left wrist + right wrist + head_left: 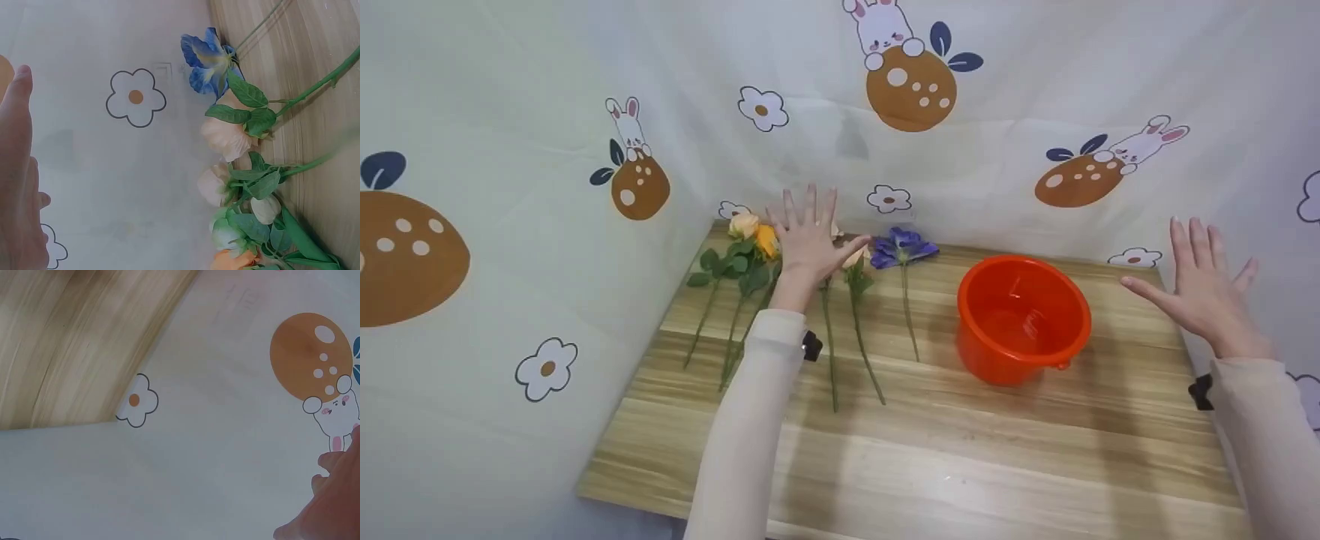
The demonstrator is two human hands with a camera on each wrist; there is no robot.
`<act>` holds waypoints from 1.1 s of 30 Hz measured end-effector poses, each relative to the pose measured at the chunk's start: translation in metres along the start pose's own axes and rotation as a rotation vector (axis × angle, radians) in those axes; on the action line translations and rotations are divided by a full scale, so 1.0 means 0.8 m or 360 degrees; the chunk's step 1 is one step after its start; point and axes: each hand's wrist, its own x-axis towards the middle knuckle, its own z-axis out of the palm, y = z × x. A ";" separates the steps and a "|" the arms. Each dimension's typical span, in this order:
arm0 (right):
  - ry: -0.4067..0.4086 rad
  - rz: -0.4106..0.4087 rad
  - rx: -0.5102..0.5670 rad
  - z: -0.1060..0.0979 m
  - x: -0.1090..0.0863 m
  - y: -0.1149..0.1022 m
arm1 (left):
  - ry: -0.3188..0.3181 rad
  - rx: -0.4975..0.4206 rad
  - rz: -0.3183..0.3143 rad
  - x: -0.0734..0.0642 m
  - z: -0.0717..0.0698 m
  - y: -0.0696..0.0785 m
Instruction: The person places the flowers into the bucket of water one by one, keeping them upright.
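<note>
My left hand is raised over the row of flowers with its fingers spread and nothing in it. Behind it, several stemmed flowers lie side by side: a peach rose, an orange flower and, at the right end, a blue-purple flower. The hand hides some blooms in the head view; the left wrist view shows pale peach roses and a white-green bloom there. My right hand, also spread and holding nothing, is up at the table's right edge. Between the hands stands a red bucket, upright.
The wooden table ends at a pale curtain printed with rabbits, brown fruit and daisies, at its back and sides. Flower stems point toward the table's front. Each wrist wears a small black camera.
</note>
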 end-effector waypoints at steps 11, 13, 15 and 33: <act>0.0006 0.0026 0.0016 0.016 -0.012 0.007 | 0.0036 -0.0022 0.0003 -0.008 0.012 -0.009; 0.0001 0.0028 0.0029 0.018 -0.013 0.007 | 0.0045 -0.0033 0.0003 -0.009 0.015 -0.010; -0.0003 0.0027 0.0041 0.020 -0.015 0.007 | 0.0052 -0.0027 0.0001 -0.010 0.017 -0.011; 0.0028 -0.0031 0.0182 0.045 -0.021 0.005 | 0.0068 -0.0180 0.0046 -0.021 0.042 -0.015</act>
